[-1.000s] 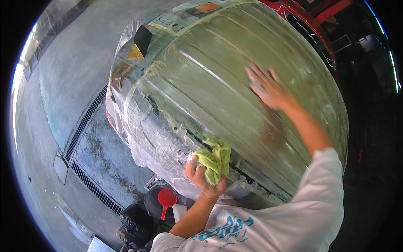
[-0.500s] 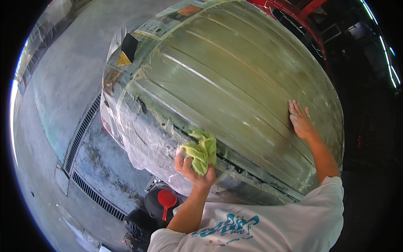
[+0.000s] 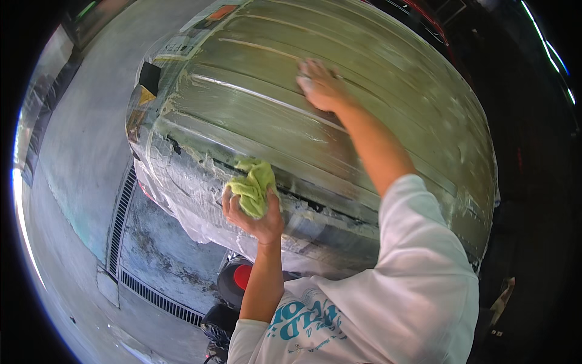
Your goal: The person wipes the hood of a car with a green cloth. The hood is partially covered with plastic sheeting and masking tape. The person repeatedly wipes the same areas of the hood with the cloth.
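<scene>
A large ribbed vehicle roof [image 3: 388, 97], olive-coloured and wet, spreads out in front of me. My right hand [image 3: 323, 90] lies on its middle, arm stretched out, fingers extended and pressed to the surface. A pale patch shows by the fingers; whether anything lies under the palm is hidden. At the roof's near edge my left hand [image 3: 257, 223] is closed around a crumpled yellow-green cloth [image 3: 254, 182]. That cloth rests by the dark gap along the edge, where the covering looks ragged.
Clear plastic sheeting [image 3: 194, 209] and taped paper [image 3: 182, 45] cover the vehicle's side and end. Below stands a dark bucket [image 3: 227, 285] with a red dipper [image 3: 242, 276], beside a black plastic bag [image 3: 217, 327]. A drain grate [image 3: 160, 301] crosses the concrete floor.
My right hand has swept across the roof to the left and farther away. The view has shifted, with the left hand still holding the cloth at the near edge.
</scene>
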### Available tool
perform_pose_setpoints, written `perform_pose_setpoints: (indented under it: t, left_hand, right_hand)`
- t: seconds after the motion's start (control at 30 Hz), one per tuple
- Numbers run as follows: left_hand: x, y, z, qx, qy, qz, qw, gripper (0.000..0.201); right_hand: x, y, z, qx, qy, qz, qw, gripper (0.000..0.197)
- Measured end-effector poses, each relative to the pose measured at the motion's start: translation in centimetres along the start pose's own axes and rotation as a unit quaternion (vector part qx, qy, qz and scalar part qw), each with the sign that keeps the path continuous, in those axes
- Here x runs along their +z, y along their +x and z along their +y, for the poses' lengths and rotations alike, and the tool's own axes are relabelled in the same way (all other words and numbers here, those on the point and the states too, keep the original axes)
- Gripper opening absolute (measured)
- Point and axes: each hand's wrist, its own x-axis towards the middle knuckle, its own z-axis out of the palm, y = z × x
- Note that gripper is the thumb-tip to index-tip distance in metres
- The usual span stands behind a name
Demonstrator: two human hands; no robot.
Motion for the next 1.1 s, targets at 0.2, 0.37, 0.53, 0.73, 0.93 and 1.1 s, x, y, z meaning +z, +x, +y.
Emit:
perform_pose_setpoints:
  t: [0.2,0.37,0.53,0.73,0.93,1.1]
  left_hand:
    - [0.1,-0.3,0.6,0.003,0.053,-0.007,0.999,0.069]
    - [0.3,-0.5,1.2,0.014,0.050,0.007,0.999,0.066]
    - [0.5,-1.0,0.1,-0.053,0.090,-0.015,0.994,0.069]
    - [0.0,0.5,2.1,-0.087,0.261,-0.049,0.960,0.065]
    - [-1.0,3.9,5.9,-0.103,0.317,-0.227,0.915,0.066]
    - [-3.4,-2.0,10.9,-0.347,-0.298,-0.306,0.835,0.046]
  right_hand:
    - [-3.8,-29.2,20.7,0.326,0.050,-0.036,0.943,0.063]
    - [-5.7,-45.0,26.4,0.426,0.124,0.147,0.884,0.062]
    - [-7.5,-54.1,21.6,0.419,0.403,0.385,0.717,0.063]
    - [-7.3,-66.6,17.8,0.313,0.542,0.494,0.603,0.056]
    - [-0.9,-89.1,19.7,0.348,0.523,0.623,0.466,0.055]
    - [7.8,-103.6,16.4,0.540,0.425,0.635,0.352,0.059]
